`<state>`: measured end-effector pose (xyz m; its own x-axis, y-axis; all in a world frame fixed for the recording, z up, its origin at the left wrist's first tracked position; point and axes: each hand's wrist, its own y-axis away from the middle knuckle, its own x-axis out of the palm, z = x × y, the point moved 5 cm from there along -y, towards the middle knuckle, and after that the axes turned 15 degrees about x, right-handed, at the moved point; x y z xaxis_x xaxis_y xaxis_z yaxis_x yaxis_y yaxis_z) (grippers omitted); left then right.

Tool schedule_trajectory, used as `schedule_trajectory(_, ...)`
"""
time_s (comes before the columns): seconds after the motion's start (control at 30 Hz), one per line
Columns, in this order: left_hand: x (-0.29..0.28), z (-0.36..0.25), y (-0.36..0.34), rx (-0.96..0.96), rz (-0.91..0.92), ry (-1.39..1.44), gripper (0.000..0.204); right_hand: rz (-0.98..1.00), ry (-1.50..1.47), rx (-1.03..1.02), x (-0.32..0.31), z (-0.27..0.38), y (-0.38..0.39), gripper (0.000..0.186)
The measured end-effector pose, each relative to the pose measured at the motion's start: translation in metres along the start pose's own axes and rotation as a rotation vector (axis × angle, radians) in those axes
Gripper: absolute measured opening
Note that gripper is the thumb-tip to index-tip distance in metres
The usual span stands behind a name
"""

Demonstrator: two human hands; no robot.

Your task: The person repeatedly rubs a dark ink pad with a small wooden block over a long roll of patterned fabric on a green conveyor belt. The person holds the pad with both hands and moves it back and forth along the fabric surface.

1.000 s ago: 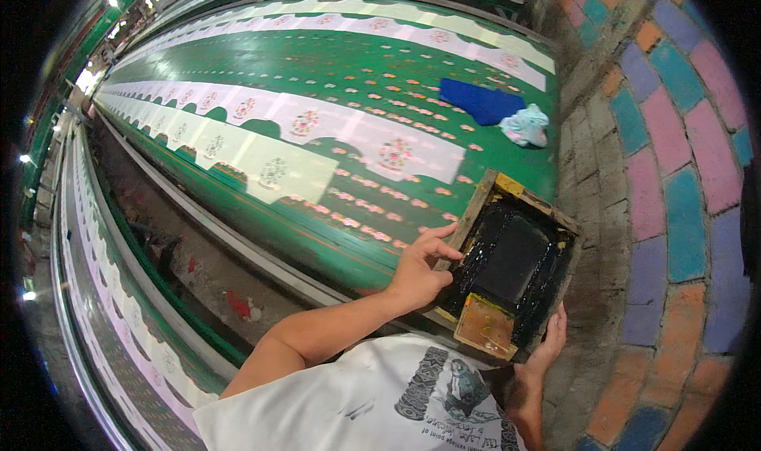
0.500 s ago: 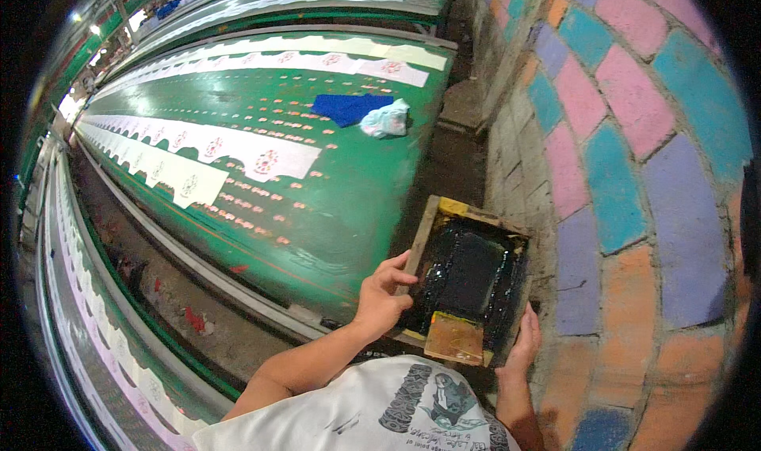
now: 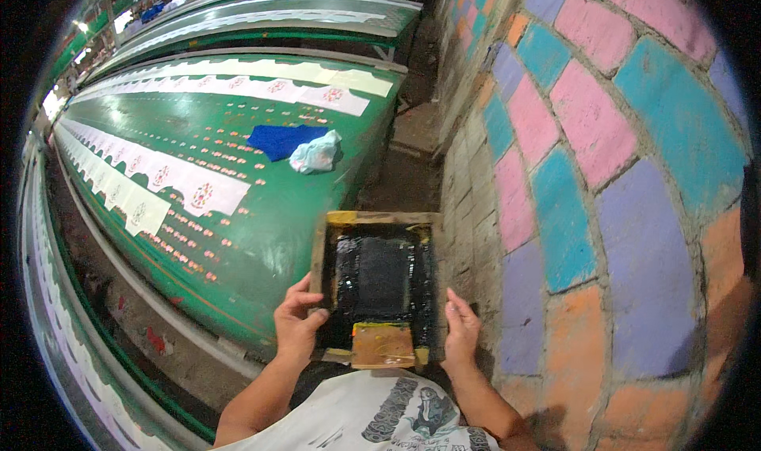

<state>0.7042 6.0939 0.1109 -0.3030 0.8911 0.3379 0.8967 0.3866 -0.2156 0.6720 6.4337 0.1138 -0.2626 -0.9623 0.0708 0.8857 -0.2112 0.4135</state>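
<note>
I hold a wooden-framed printing screen [image 3: 372,273] level in front of my belly, its inside coated in glossy black. A tan squeegee-like block [image 3: 382,345] rests at its near end. My left hand [image 3: 300,320] grips the left side with bent fingers; my right hand [image 3: 461,328] grips the right side. Left of the screen lies the long green printing table [image 3: 289,237], with printed white fabric pieces [image 3: 216,183], pale cream pieces [image 3: 139,213], a blue cloth [image 3: 277,138] and a crumpled pale cloth [image 3: 315,154] on it.
A painted block wall [image 3: 610,253] runs along my right. A narrow walkway [image 3: 412,126] lies between it and the table's end. More long tables [image 3: 333,27] stand beyond, and another table with white strips [image 3: 40,237] runs along my left.
My view has swung right toward the wall and walkway, and the table appears farther left. The screen, held in both hands, has straightened from tilted to square and moved left in view.
</note>
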Motion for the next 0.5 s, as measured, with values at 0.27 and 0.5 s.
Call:
schedule_trajectory(0.27, 0.023, 0.037, -0.108, 0.056, -0.243, -0.097, 0.025, 0.247, 0.027, -0.061, 0.07, 0.077, -0.152, 0.037)
schedule_trajectory(0.5, 0.074, 0.094, -0.241, -0.051, -0.346, 0.106, 0.036, 0.299, 0.161, -0.116, 0.127, 0.174, -0.291, 0.039)
